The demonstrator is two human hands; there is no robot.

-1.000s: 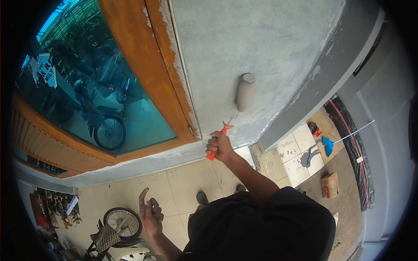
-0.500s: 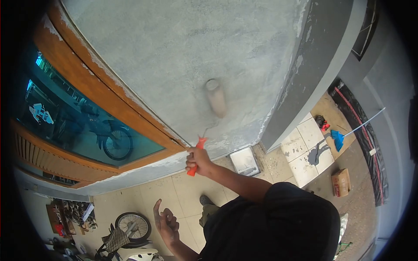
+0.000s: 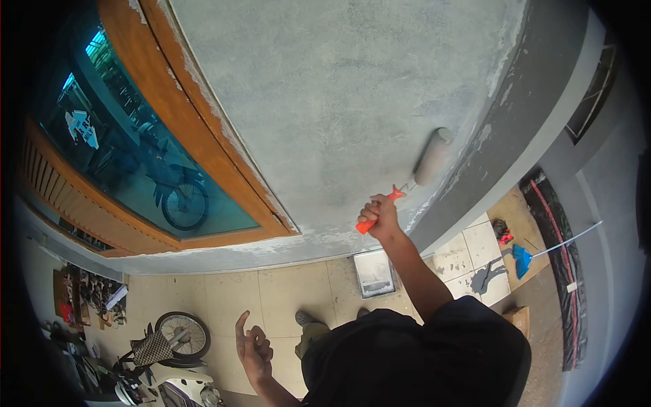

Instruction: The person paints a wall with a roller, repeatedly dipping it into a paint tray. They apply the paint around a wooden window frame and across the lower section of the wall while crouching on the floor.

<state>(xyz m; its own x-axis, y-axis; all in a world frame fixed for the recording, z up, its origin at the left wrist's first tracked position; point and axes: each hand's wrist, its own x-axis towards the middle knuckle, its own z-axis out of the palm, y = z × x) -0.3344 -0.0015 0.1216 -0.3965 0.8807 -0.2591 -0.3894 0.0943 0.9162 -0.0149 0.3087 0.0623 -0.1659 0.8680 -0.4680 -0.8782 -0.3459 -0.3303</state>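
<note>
My right hand (image 3: 380, 216) is wrapped round the orange handle of a paint roller (image 3: 432, 157). The roller's sleeve, smeared by motion, lies against the grey wall (image 3: 325, 95) close to the dark grey pillar (image 3: 515, 122). Low on the left, my left hand (image 3: 255, 349) hangs in the air over the floor. Its index finger points out, the other fingers are loosely curled, and nothing shows in it. A white paint tray (image 3: 373, 273) sits on the tiles by the foot of the wall.
Left of the wall is a wooden-framed window (image 3: 220, 237). A motorcycle (image 3: 180, 380) stands at lower left. To the right are a paint-stained white tiled step (image 3: 468, 261), a blue broom (image 3: 521, 260) and a cardboard box (image 3: 519, 319), partly hidden by my shoulder.
My right hand has carried the roller to the right across the wall, towards the pillar. The view has shifted too. My left hand keeps nearly the same pose.
</note>
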